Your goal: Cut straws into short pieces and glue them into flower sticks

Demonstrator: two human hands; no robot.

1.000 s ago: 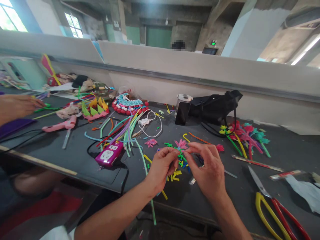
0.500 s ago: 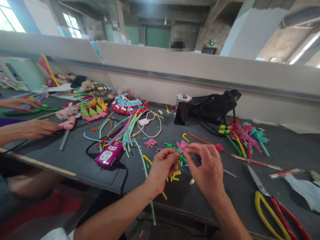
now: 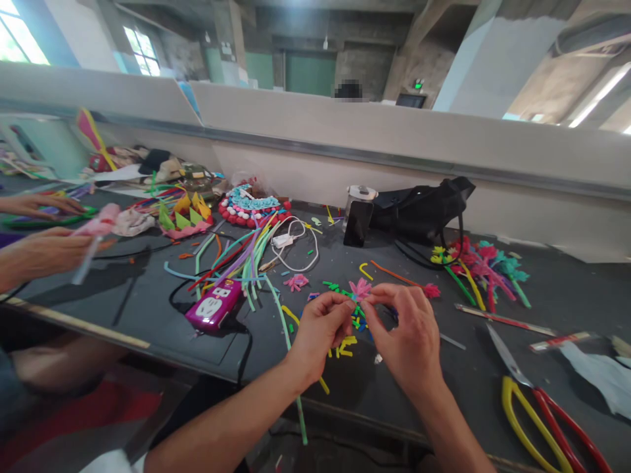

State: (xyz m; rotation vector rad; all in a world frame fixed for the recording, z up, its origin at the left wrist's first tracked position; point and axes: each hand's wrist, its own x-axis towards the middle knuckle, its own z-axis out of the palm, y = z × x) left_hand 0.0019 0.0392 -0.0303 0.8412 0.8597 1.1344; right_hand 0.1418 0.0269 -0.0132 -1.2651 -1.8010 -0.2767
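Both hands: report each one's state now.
Left hand: closed in a pinch, apparently on the pink flower.
Right hand: fingertips at the same flower; whether they grip cannot be told.

A dark bench (image 3: 476,387) with a pale front edge carries a purple power strip (image 3: 215,305), long fuzzy stems (image 3: 252,253) and a white cord (image 3: 318,249). Small cut pieces (image 3: 348,343) are scattered near its front. A phone (image 3: 358,223) stands tilted beside a black bag (image 3: 431,211); fuzzy flowers (image 3: 494,266) lie to the right, open scissors (image 3: 525,381) nearer the front.
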